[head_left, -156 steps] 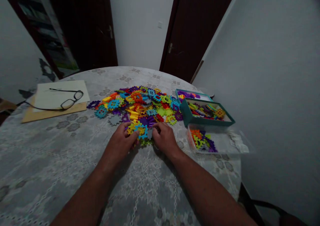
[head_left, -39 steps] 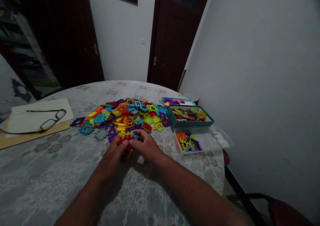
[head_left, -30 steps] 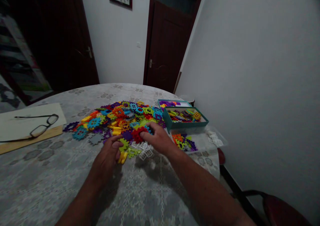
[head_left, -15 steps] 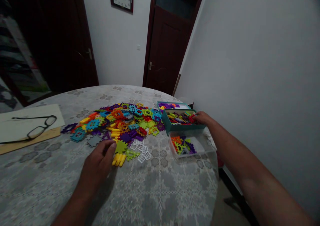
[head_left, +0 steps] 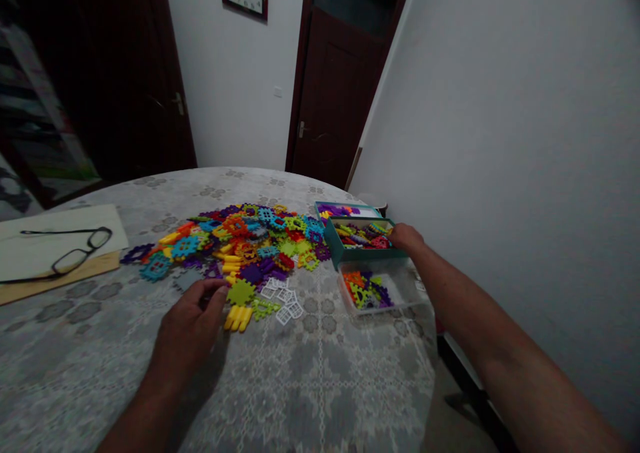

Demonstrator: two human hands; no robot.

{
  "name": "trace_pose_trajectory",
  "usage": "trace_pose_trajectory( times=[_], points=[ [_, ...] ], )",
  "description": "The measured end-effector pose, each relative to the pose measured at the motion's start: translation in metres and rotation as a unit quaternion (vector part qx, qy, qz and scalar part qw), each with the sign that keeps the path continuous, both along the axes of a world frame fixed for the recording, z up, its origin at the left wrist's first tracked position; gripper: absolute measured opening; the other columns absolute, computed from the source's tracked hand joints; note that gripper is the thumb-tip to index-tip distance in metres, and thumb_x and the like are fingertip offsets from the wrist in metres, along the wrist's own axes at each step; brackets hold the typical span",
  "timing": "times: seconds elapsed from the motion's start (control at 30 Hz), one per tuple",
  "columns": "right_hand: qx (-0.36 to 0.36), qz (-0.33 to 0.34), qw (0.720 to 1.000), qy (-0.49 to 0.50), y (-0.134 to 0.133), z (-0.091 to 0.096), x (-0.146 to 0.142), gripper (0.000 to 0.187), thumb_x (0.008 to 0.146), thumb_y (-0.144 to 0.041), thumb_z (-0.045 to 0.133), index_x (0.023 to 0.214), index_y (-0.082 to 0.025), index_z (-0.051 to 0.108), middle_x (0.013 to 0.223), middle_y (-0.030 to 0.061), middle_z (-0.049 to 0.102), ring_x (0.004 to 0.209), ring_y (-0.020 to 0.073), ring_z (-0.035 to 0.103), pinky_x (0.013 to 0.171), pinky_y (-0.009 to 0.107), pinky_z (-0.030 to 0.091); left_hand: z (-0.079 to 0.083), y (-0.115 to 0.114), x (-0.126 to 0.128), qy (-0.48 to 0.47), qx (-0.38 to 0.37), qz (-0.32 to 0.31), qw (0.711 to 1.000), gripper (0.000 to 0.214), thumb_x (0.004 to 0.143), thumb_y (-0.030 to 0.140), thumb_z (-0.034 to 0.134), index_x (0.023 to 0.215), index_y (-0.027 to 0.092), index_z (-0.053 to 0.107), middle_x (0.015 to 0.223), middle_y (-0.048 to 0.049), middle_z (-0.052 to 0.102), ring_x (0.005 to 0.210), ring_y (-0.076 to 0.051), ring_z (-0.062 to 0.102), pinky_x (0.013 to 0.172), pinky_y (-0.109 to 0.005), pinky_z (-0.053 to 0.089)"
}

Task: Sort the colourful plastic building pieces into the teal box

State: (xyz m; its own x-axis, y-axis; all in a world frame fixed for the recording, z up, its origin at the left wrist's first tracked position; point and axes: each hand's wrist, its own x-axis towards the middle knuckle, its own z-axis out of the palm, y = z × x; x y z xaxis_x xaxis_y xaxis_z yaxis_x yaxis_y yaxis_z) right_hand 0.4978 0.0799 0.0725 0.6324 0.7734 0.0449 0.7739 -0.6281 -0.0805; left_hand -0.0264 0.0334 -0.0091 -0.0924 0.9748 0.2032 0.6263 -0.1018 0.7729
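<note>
My left hand (head_left: 187, 319) rests on the table at the near edge of the pile, loosely curled, a gap between thumb and forefinger. Nothing shows in it. Its fingertips lie beside a lime-green gear piece (head_left: 241, 293), with yellow pegs (head_left: 239, 319) just to the right. My right hand (head_left: 407, 239) reaches to the right end of the teal box (head_left: 370, 253), which holds many coloured toy pieces. Its fingertips dip inside the rim and are hidden. Red pieces (head_left: 380, 241) lie in the box just left of those fingers.
A heap of gear-shaped toy pieces (head_left: 245, 236) covers the middle. White grid pieces (head_left: 287, 296) lie in front. A clear plastic tray (head_left: 373, 311) stands before the teal box, a shallow teal lid (head_left: 370, 209) behind it. Glasses (head_left: 73, 261) rest on paper at left.
My right hand has shifted slightly right, and more of the red pieces beside it shows. My left hand has barely moved. The view has tilted slightly.
</note>
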Motion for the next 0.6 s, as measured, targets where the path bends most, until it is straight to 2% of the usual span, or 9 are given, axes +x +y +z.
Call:
trace_pose_trajectory(
  times=[0.07,0.17,0.27,0.33,0.37,0.43,0.5,0.6],
  points=[
    [0.015,-0.006,1.0,-0.025,-0.006,0.009,-0.01,0.037,0.096,-0.031,0.068,0.123,-0.011,0.081,0.123,0.0269,0.078,0.115,0.0354,0.077,0.09,0.036,0.057,0.0,0.002,-0.003,0.007,-0.005,0.014,1.0,0.036,0.097,0.052,0.056,0.11,0.025,0.075,0.107,-0.0084,0.081,0.091,-0.029,0.074,0.08,-0.037,0.054],
    [0.053,0.026,0.997,-0.058,-0.023,0.021,-0.039,0.037,0.103,-0.033,0.057,0.126,-0.016,0.08,0.129,0.0231,0.078,0.119,0.0333,0.075,0.094,0.037,0.055,0.002,0.002,-0.006,0.011,-0.005,0.034,0.999,0.034,0.096,0.05,0.056,0.108,0.024,0.075,0.104,-0.009,0.08,0.089,-0.029,0.073,0.083,-0.038,0.054],
    [0.166,0.143,0.974,-0.059,-0.051,0.028,-0.094,0.034,0.105,-0.036,0.054,0.119,-0.02,0.081,0.119,0.016,0.081,0.109,0.0291,0.076,0.092,0.036,0.053,0.006,-0.001,-0.007,0.005,0.003,0.04,0.999,0.031,0.096,0.045,0.056,0.107,0.023,0.075,0.104,-0.0093,0.08,0.091,-0.028,0.073,0.085,-0.038,0.053],
    [0.234,0.255,0.938,0.003,-0.073,0.025,-0.14,0.032,0.104,-0.039,0.057,0.114,-0.021,0.081,0.109,0.0114,0.082,0.097,0.0254,0.076,0.087,0.033,0.053,0.006,-0.003,-0.006,0.003,-0.004,0.044,0.999,0.027,0.097,0.04,0.056,0.107,0.023,0.074,0.105,-0.0086,0.08,0.092,-0.026,0.072,0.088,-0.037,0.053],
    [0.241,0.31,0.918,0.049,-0.083,0.022,-0.164,0.03,0.104,-0.039,0.058,0.113,-0.021,0.08,0.105,0.0094,0.082,0.093,0.0238,0.075,0.085,0.032,0.053,0.006,-0.004,-0.006,0.002,-0.008,0.04,0.999,0.024,0.097,0.038,0.056,0.108,0.023,0.073,0.105,-0.0085,0.08,0.092,-0.026,0.072,0.089,-0.037,0.053],
    [0.209,0.408,0.878,0.138,-0.098,0.01,-0.211,0.025,0.104,-0.036,0.059,0.111,-0.023,0.079,0.103,0.0062,0.082,0.089,0.0209,0.074,0.083,0.03,0.052,0.003,-0.003,-0.006,0.017,-0.009,0.034,0.999,0.022,0.099,0.034,0.056,0.108,0.023,0.073,0.107,-0.0095,0.079,0.092,-0.025,0.072,0.089,-0.038,0.052],
    [0.142,0.47,0.851,0.188,-0.103,-0.008,-0.252,0.021,0.104,-0.031,0.059,0.111,-0.023,0.078,0.103,0.0055,0.082,0.089,0.0198,0.074,0.083,0.029,0.051,-0.002,-0.002,-0.006,0.04,-0.012,0.028,0.999,0.021,0.1,0.031,0.056,0.108,0.021,0.072,0.111,-0.0117,0.079,0.094,-0.026,0.072,0.089,-0.038,0.051],
    [0.053,0.49,0.853,0.17,-0.095,-0.041,-0.297,0.018,0.101,-0.026,0.064,0.113,-0.021,0.077,0.111,0.009,0.081,0.099,0.0229,0.073,0.087,0.031,0.051,-0.008,-0.002,-0.006,0.068,-0.023,0.014,0.997,0.02,0.101,0.027,0.055,0.11,0.021,0.071,0.114,-0.0125,0.078,0.098,-0.026,0.072,0.089,-0.036,0.05]
  ],
)
